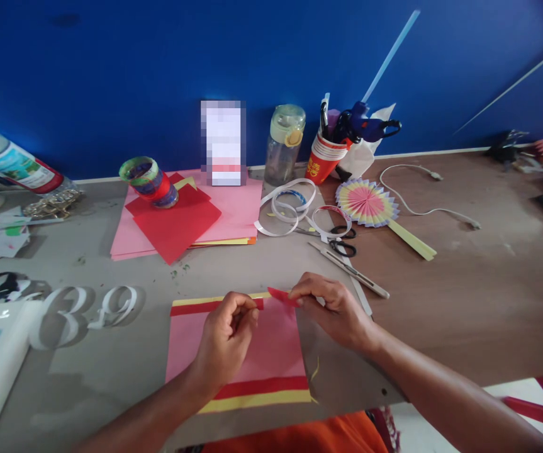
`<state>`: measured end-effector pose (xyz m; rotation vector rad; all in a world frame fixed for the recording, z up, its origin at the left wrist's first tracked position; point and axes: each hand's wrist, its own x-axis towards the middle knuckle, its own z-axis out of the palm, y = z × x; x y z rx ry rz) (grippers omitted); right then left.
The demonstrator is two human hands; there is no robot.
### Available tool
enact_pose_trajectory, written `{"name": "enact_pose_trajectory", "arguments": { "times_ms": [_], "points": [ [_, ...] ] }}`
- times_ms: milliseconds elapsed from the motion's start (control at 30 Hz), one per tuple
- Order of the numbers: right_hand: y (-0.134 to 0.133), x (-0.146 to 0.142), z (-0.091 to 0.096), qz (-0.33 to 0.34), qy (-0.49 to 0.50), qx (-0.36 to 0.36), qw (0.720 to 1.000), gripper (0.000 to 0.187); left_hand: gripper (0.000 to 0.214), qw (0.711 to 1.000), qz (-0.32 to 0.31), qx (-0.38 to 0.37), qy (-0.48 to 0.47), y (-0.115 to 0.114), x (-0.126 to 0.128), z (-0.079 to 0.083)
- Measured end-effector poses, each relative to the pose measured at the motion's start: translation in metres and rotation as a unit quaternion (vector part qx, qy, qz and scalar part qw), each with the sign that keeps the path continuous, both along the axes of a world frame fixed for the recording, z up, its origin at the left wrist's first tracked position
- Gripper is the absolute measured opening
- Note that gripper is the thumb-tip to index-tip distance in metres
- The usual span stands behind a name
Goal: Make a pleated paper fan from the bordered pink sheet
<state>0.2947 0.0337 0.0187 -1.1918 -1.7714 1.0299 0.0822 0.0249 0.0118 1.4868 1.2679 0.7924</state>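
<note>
A pink paper sheet (271,346) with red and yellow strips along its near and far edges lies in front of me. My left hand (226,340) rests on it, fingers curled and pinching the far red strip (195,307). My right hand (332,308) pinches the lifted right end of that red strip (281,296) at the sheet's far right corner.
Behind lie a stack of pink and red paper (186,220), tape rolls (151,181), a bottle (284,143), a cup of tools (326,154), white paper strips (285,207), scissors (344,242), a cutter knife (351,269), a paper fan (370,204) and a white cable (431,211).
</note>
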Motion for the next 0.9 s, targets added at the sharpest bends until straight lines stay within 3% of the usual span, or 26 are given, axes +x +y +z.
{"name": "enact_pose_trajectory", "arguments": {
  "times_ms": [167,300,367,500,667,800,900],
  "points": [
    [0.002,0.004,0.0,0.027,0.003,-0.031,0.999,0.022,0.007,0.993,-0.015,0.096,0.071,0.0,-0.004,0.0],
    [0.002,0.008,0.006,0.06,0.09,-0.078,0.991,0.017,0.006,0.99,-0.018,0.134,0.033,0.001,-0.007,-0.001],
    [0.002,0.009,0.008,0.077,0.121,-0.105,0.984,0.018,0.014,0.994,-0.007,0.108,-0.026,0.002,-0.007,-0.002],
    [0.002,0.01,0.006,0.11,0.154,-0.129,0.973,0.021,0.034,0.99,-0.02,-0.027,-0.135,0.001,-0.006,-0.003],
    [0.002,0.012,0.008,0.133,0.119,-0.121,0.977,0.02,0.019,0.99,-0.001,-0.092,-0.102,0.003,-0.003,-0.001],
    [0.003,0.01,0.014,0.124,0.001,-0.106,0.987,0.015,0.006,1.0,-0.014,-0.018,-0.014,0.002,-0.001,-0.001],
    [0.002,0.007,0.015,0.098,-0.076,-0.103,0.987,0.014,0.005,0.988,-0.063,0.118,0.083,-0.001,-0.001,-0.003]
  ]
}}
